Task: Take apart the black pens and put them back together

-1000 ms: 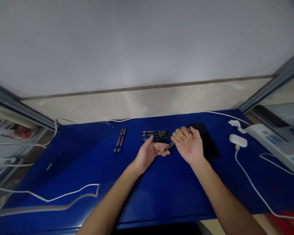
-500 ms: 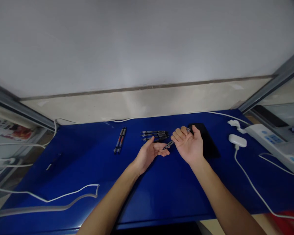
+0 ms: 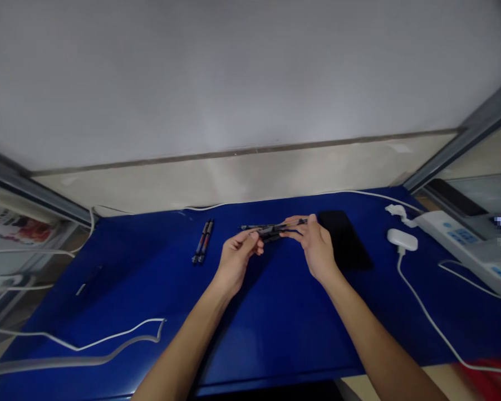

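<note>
A dark pen is stretched between my two hands, just above the blue table. My left hand pinches its left end between thumb and fingers. At the other end, the fingers and thumb of my right hand close on the pen. Behind my hands lie several similar pens, mostly hidden by the fingers and the held pen. Two more pens rest side by side to the left of my left hand.
A black flat object lies right of my right hand. Farther right are a white charger with its cable and a white power strip. White cables cross the table's left side. A wall stands behind the table.
My left hand has gone from fingers stretched under the pen to pinching its left end. My right hand has moved slightly left and turned, and the pen is now closer to level.
</note>
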A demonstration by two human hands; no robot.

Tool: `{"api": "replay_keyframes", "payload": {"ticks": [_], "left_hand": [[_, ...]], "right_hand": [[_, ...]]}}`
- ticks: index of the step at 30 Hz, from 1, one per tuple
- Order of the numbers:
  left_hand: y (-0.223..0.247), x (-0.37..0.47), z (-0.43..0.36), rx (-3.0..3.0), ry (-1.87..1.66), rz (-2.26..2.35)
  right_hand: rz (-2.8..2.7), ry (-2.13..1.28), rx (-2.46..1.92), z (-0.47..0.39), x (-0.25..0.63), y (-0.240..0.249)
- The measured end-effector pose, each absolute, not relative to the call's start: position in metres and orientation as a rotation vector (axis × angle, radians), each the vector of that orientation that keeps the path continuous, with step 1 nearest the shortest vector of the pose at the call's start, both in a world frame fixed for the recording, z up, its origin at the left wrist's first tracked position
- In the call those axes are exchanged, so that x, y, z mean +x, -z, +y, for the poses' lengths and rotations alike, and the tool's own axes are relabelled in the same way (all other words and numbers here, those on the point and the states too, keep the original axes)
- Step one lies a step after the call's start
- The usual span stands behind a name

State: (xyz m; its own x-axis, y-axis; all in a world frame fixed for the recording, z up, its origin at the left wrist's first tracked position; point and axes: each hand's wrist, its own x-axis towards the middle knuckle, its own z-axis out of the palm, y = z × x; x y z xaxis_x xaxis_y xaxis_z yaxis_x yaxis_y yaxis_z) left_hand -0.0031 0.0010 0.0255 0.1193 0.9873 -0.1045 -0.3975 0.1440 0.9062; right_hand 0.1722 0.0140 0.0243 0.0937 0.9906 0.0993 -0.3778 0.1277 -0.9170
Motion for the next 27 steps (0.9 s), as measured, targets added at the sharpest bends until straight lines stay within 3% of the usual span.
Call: {"api": "replay_keyframes", "payload": {"ticks": [5, 10, 15, 19, 23, 27], "left_hand": [[-0.028, -0.018, 0.012, 0.752, -1.445, 0.902], [-0.021, -0.017, 0.013, 0.768, -1.429, 0.966], [-0.019, -0.022, 0.017, 0.891, -1.366, 1.064], [-0.022, -0.055, 0.03, 1.173, -1.401, 1.426], [-0.022, -0.085, 0.038, 1.641, -1.126, 1.991], [-0.014, -0.093, 0.039, 1.903, -0.807, 2.243]], "right_hand": [[-1.379, -1.16, -1.028, 0.005, 0.167, -0.017], [-1.837, -1.128, -1.111, -0.004, 0.156, -0.017], [-1.991, -1.136, -1.119, -0.008, 0.149, -0.014], [-1.966, -1.117, -1.121, -0.007, 0.151, -0.014], [-1.886, -1.078, -1.149, -0.004, 0.156, -0.014], [-1.908, -1.008, -1.181, -0.002, 0.158, -0.013]]}}
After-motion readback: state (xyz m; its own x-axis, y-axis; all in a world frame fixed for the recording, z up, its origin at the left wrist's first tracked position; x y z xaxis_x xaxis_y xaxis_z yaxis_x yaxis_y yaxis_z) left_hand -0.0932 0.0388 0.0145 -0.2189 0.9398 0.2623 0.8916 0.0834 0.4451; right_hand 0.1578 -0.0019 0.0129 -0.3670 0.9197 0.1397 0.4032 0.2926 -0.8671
